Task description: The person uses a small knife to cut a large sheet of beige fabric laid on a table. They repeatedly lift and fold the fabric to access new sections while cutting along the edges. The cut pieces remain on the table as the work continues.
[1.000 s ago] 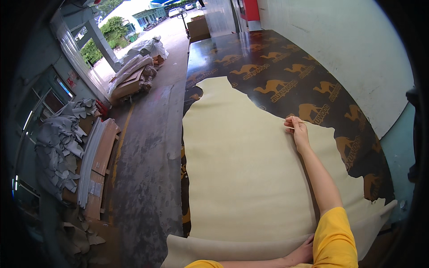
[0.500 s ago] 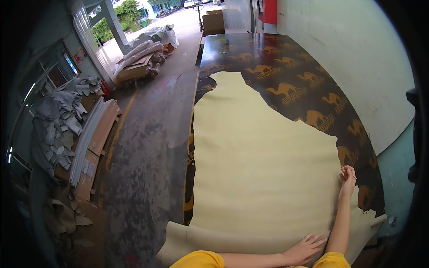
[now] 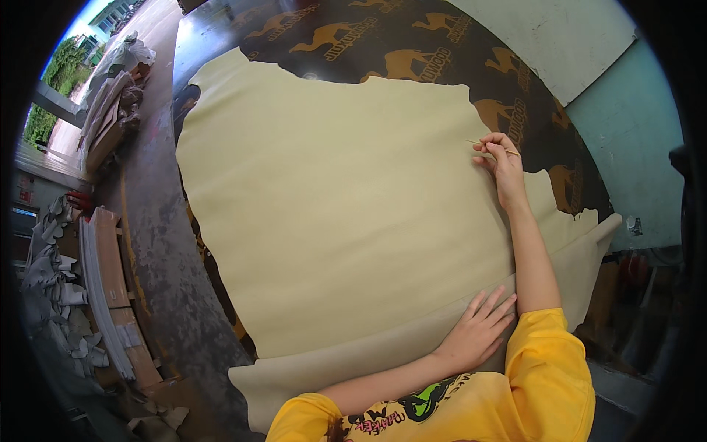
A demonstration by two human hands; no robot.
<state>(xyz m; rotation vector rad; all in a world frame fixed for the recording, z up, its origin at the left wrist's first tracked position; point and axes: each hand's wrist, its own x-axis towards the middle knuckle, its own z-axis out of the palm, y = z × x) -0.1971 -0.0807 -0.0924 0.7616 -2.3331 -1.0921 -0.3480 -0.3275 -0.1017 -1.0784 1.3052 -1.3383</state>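
Note:
A large pale yellow sheet of leather (image 3: pixel 331 199) with an irregular outline covers most of the dark table. Along the near side it bends over into a greyish beige flap (image 3: pixel 353 376). My left hand (image 3: pixel 479 331) lies flat on this bend, fingers spread, holding nothing. Farther off, close to the sheet's right edge, my right hand (image 3: pixel 502 166) pinches a thin pen-like stick (image 3: pixel 474 141). Its pointed end sticks out to the left over the leather; whether the tip touches the surface I cannot tell.
The dark table (image 3: pixel 390 37) has a printed camel pattern. A white panel (image 3: pixel 552 44) and a teal wall (image 3: pixel 626 140) stand to the right. On the floor at left are grey leather scraps (image 3: pixel 55 280), long flat cartons (image 3: pixel 110 258) and a plastic-wrapped stack (image 3: pixel 114 118).
My view has swung to the right and downward. The right hand still pinches the stick, its fingers and the tip showing more plainly. The left hand stays flat on the bend.

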